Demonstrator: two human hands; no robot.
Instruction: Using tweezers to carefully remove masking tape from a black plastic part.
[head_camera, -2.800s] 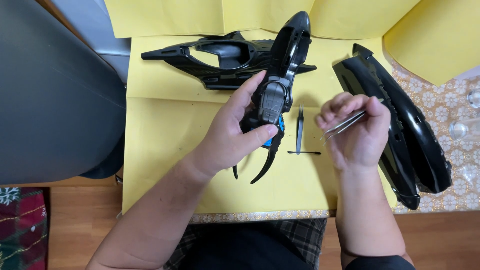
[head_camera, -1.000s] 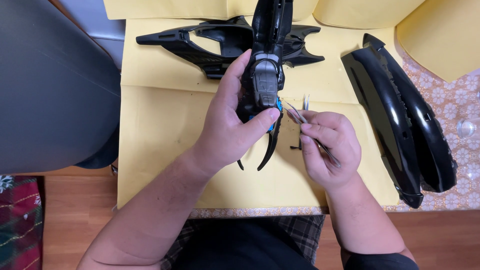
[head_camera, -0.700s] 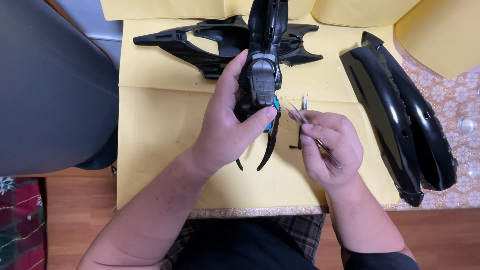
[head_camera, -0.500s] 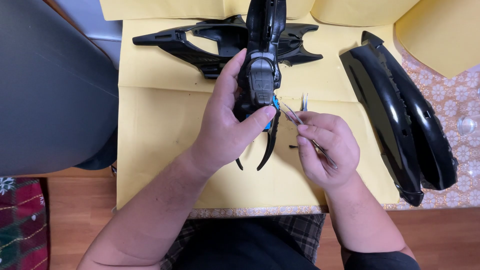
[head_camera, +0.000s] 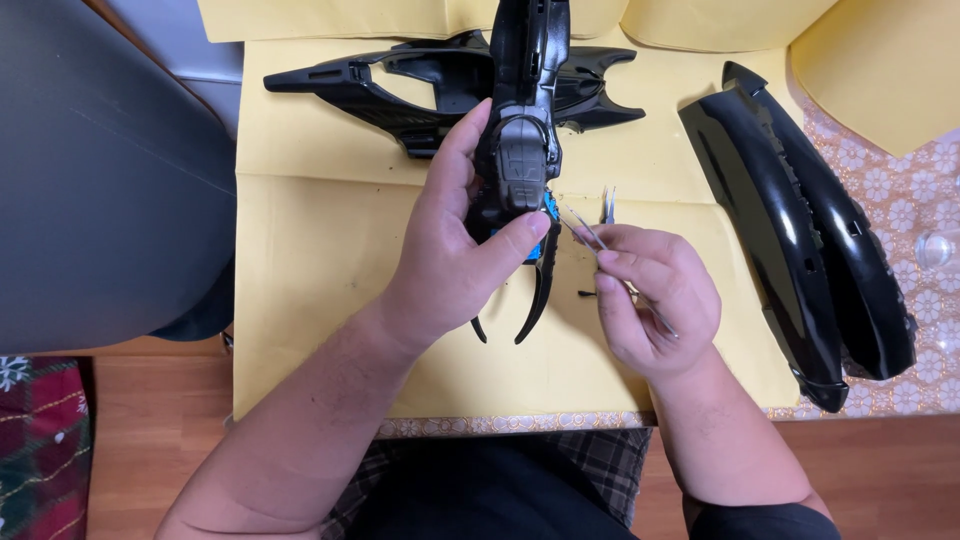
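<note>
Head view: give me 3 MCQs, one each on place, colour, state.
1. Where do the two long glossy black shells lie?
A. right of the hands
B. on the floor
C. under the left arm

2. What colour is the paper under the work?
A. white
B. yellow
C. green

3. What does the right hand hold?
A. nothing
B. a hammer
C. metal tweezers

A: they rest at the right side of the table. B: yellow sheets cover it. C: the tips point at the blue spot on the black model part in the left hand.
</note>
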